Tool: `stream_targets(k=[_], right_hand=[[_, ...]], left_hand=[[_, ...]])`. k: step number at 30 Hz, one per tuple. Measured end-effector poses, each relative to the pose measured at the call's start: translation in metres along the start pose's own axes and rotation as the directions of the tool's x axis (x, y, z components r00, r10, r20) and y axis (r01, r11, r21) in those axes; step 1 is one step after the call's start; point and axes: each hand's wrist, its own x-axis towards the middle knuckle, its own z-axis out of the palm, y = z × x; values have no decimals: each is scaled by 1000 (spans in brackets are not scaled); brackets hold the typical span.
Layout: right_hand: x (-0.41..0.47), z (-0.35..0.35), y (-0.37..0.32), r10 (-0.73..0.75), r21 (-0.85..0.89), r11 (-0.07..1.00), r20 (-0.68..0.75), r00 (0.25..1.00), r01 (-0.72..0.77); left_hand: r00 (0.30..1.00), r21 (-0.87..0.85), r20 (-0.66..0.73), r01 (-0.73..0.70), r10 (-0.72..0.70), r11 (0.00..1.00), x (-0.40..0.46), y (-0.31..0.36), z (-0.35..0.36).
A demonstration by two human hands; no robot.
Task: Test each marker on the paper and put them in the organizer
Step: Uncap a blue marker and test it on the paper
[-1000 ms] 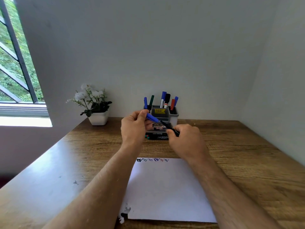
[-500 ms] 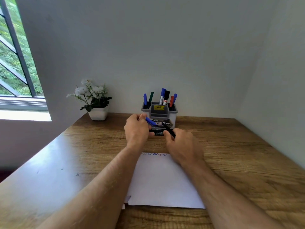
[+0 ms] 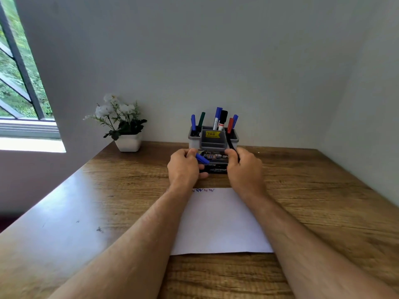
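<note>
A: What's each hand gripping?

B: The left hand (image 3: 184,167) is curled around a smooth blue cap (image 3: 201,159); the right hand (image 3: 245,167) pinches a slim black marker (image 3: 231,144), tilted toward the organizer (image 3: 213,138).

A: And the organizer?

B: Grey plastic, boxy, compartmented, with a yellow sticker; it stands at the back of the wood-grain counter (image 3: 313,190) with capped markers upright inside. A dark marker box (image 3: 216,161) lies just in front.

A: The paper?

B: A flat white sheet of paper (image 3: 220,223) between the forearms, small scribbles (image 3: 203,190) along its far edge.
</note>
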Motion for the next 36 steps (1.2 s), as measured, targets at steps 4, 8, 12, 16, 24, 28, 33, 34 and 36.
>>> stream_targets(k=[4, 8, 12, 16, 24, 28, 33, 34, 36], right_hand=[[-8, -11, -10, 122, 324, 931, 151, 981, -166], [-22, -23, -14, 150, 488, 821, 316, 937, -296], [-28, -28, -12, 210, 465, 810, 336, 918, -356], [-28, -27, -7, 215, 426, 846, 277, 937, -320], [-21, -30, -5, 174, 303, 887, 482, 859, -350], [-18, -29, -6, 148, 200, 938, 507, 849, -283], [-17, -25, -5, 144, 82, 977, 429, 892, -197], [-16, -25, -5, 139, 76, 979, 419, 898, -187], [-17, -25, -5, 132, 67, 983, 407, 904, -174]], left_hand=[[1000, 4, 21, 8, -8, 1000, -3, -2, -2], [997, 41, 61, -45, 42, 998, -9, -2, -4], [993, 84, 93, -82, 74, 993, -13, -1, -4], [991, 103, 108, -90, 78, 991, -14, -1, -4], [991, 114, 116, -82, 68, 990, -4, -4, -1], [995, 150, 86, -65, 53, 986, -2, -5, 1], [995, 160, 84, -70, 57, 985, -1, -5, 2], [995, 157, 82, -70, 58, 985, -1, -6, 2], [995, 157, 77, -67, 56, 985, -1, -5, 2]])
